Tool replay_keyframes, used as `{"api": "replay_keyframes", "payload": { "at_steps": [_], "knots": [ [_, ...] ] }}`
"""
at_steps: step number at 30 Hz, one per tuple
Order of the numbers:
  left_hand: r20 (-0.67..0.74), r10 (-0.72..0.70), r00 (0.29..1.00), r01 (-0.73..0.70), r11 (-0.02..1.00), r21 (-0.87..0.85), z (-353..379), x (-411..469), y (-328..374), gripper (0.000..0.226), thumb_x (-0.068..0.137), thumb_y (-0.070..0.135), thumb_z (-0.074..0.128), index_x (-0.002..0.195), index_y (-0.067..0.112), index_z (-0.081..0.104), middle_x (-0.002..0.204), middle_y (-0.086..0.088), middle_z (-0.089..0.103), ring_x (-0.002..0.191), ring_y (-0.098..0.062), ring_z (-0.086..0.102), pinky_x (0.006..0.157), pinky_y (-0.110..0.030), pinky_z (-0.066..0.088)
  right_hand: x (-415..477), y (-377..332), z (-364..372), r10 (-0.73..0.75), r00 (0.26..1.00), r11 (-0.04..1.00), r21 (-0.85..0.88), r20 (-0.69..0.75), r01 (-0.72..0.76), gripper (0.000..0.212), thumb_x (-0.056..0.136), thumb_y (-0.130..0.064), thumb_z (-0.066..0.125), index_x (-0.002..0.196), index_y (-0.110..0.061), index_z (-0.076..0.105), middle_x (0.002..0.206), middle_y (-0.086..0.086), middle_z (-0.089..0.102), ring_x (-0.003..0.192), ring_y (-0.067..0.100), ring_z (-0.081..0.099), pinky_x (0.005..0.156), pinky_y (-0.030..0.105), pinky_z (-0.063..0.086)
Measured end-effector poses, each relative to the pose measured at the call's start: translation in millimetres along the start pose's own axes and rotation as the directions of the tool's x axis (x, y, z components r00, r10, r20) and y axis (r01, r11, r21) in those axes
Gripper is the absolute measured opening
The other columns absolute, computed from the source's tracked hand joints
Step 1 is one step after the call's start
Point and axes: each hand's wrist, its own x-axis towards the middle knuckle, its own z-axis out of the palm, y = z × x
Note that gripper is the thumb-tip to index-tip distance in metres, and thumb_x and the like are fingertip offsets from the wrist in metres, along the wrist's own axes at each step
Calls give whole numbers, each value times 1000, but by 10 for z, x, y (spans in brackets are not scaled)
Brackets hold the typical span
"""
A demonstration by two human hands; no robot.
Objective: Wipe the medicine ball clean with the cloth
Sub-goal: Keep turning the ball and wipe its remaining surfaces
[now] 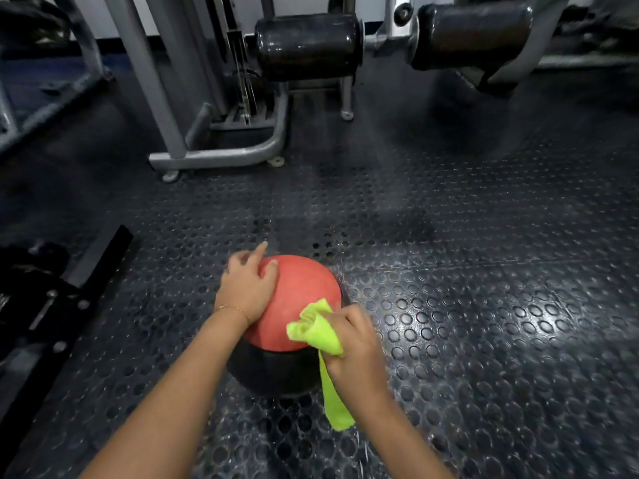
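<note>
A red and black medicine ball (297,299) sits on the studded rubber floor in the lower middle of the head view. My left hand (247,285) lies flat on the ball's upper left side, fingers spread over the red part. My right hand (352,344) grips a bunched lime-green cloth (316,331) and presses it against the ball's right side, where red meets black. A loose tail of the cloth hangs down past my right wrist.
A grey gym machine frame (221,146) with cables stands behind the ball at the left. Two black padded rollers (307,46) hang at the top. Black metal equipment (52,295) lies on the floor at the left. Dark studded mat (484,271) stretches to the right.
</note>
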Motion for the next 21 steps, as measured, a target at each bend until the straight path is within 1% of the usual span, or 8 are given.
{"api": "replay_keyframes", "payload": {
  "at_steps": [4, 6, 9, 12, 14, 17, 19, 21],
  "knots": [
    [-20, 36, 999, -37, 996, -78, 24, -102, -102, 41, 97, 42, 34, 136, 36, 46, 145, 3, 42, 130, -24, 42, 104, -38, 34, 331, 55, -4, 313, 947, 935, 200, -74, -294, 5, 85, -13, 62, 82, -16, 62, 82, -6, 46, 75, 15, 49, 62, 16, 33],
    [-51, 10, 999, -14, 997, -78, 45, -152, -89, 41, 97, 43, 33, 135, 35, 46, 144, 4, 42, 129, -24, 43, 102, -39, 36, 454, 127, 26, 427, 897, 900, 155, -115, -408, 7, 86, -15, 61, 84, -8, 63, 85, 1, 48, 78, 20, 50, 63, 21, 29],
    [-56, -23, 998, 20, 998, -52, 53, -148, -66, 42, 96, 44, 32, 136, 37, 45, 144, 2, 42, 128, -25, 43, 102, -39, 36, 279, -17, 65, 256, 960, 966, 56, -118, -251, 11, 83, -9, 60, 91, -12, 66, 85, -1, 48, 80, 18, 50, 67, 28, 38],
    [-53, 11, 999, -14, 998, -61, 47, -116, -73, 42, 95, 44, 35, 135, 37, 47, 144, 2, 44, 128, -24, 44, 104, -38, 35, -54, -155, 92, 8, 1000, 1000, -11, -1, -8, 26, 73, -1, 61, 95, -15, 67, 84, -2, 49, 80, 13, 45, 66, 22, 38],
    [-57, 45, 997, -48, 997, -55, 80, -165, -91, 44, 94, 47, 34, 134, 36, 48, 144, 4, 44, 129, -24, 44, 106, -38, 35, -81, -150, 41, -15, 1000, 1000, 6, 21, 15, 17, 74, -5, 62, 89, -13, 65, 82, -5, 48, 77, 13, 45, 65, 20, 36],
    [-94, 64, 993, -67, 997, -29, 154, -269, -100, 43, 95, 45, 35, 135, 36, 47, 145, 4, 43, 130, -24, 42, 108, -40, 34, 193, 5, -30, 252, 963, 962, 127, -90, -240, 2, 84, -11, 62, 84, -10, 63, 82, -4, 46, 73, 16, 46, 61, 18, 32],
    [-106, 51, 993, -54, 998, -24, 176, -316, -86, 44, 93, 46, 34, 135, 37, 46, 145, 4, 42, 132, -24, 40, 110, -41, 32, 340, 115, -39, 461, 875, 887, 88, -145, -453, 11, 85, -13, 62, 88, -3, 64, 89, 8, 50, 77, 22, 49, 63, 23, 27],
    [-102, 34, 994, -37, 999, -27, 171, -334, -59, 43, 93, 46, 34, 134, 38, 46, 146, 4, 41, 133, -23, 39, 110, -41, 31, 234, 25, 3, 434, 879, 898, 21, -196, -439, 9, 83, -8, 61, 92, -4, 63, 90, 5, 48, 81, 25, 51, 68, 28, 33]
  ]
}}
